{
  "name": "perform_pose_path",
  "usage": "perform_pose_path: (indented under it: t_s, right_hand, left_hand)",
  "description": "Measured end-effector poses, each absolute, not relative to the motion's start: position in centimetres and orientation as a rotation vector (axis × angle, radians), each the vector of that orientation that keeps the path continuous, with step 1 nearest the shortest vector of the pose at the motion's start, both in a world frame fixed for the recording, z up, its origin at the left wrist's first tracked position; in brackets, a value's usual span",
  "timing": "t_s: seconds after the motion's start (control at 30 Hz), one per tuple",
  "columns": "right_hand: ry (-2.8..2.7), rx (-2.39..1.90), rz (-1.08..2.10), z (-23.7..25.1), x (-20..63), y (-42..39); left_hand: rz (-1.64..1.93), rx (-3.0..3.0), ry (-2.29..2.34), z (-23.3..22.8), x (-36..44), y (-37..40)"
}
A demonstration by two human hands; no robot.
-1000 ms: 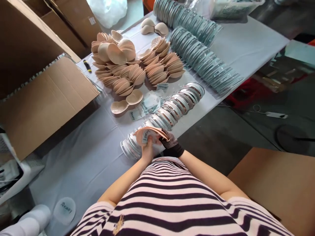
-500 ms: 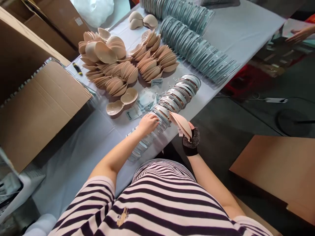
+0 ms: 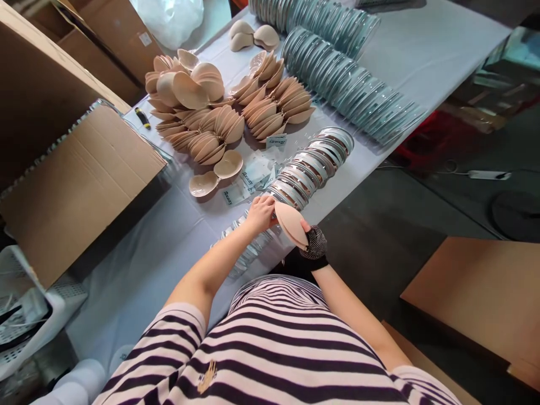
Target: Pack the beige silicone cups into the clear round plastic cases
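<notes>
My right hand (image 3: 314,242), in a dark dotted fingerless glove, grips a folded pair of beige adhesive bra cups (image 3: 291,225) by its near end. My bare left hand (image 3: 261,214) is at the cups' far tip, fingers curled; what they pinch is hidden. Just beyond both hands runs a row of clear plastic cases (image 3: 312,169) with beige cups and white cards inside. More clear cases (image 3: 248,247) lie under my left forearm. An opened pair of cups (image 3: 217,173) and printed cards (image 3: 255,171) lie left of the row.
Stacked beige cups (image 3: 215,121) cover the table's middle, with more cups (image 3: 253,36) behind. Long rows of clear cases (image 3: 350,84) stand at the back right. A yellow-black tool (image 3: 142,118) lies by a cardboard box (image 3: 84,191). Another carton (image 3: 472,298) sits at right.
My right hand has brought the folded cups left, up to my left hand. The left hand has stayed by the row of cases. The view has shifted slightly.
</notes>
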State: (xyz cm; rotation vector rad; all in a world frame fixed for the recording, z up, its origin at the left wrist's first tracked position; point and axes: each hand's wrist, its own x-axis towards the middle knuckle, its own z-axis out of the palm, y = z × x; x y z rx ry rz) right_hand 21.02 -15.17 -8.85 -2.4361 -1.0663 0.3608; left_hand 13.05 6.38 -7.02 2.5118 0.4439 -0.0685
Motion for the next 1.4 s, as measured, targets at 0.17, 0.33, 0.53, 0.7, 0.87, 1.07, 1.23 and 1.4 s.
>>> perform_pose_path:
  t_s: [0.17,0.33,0.53,0.7,0.87,1.07,1.23,1.4]
  right_hand:
    - [-1.267,-2.378,0.354,-9.6,20.0,-16.9]
    - [-1.191,-2.385,0.258,-10.5,19.3,-17.0]
    - [-1.08,-2.508,0.217,-10.3,19.3,-15.3]
    - [-1.111,-2.541,0.405,-8.8,19.4,-13.7]
    - [-1.084,-2.518,0.549,-8.8,21.7,-10.4]
    - [-1.133,-2.593,0.593,-9.7,22.7,-11.5]
    - [-1.26,-2.623,0.613,-11.1,22.5,-10.4]
    - [-1.257,-2.621,0.613,-11.1,23.2,-8.6]
  left_hand:
    - [-0.061,2.521,0.357,-7.8,13.2,6.6]
    - [-0.035,2.561,0.279,-9.0,13.7,7.2]
    - [0.071,2.579,0.314,-9.6,13.4,7.3]
    - [0.11,2.593,0.372,-9.5,13.0,7.4]
    - [0.1,2.59,0.299,-9.0,12.9,8.1]
    - [0.123,2.618,0.378,-8.7,12.6,7.8]
    - [0.082,2.538,0.277,-9.0,12.1,7.8]
    - [0.071,2.532,0.263,-8.7,11.9,8.2]
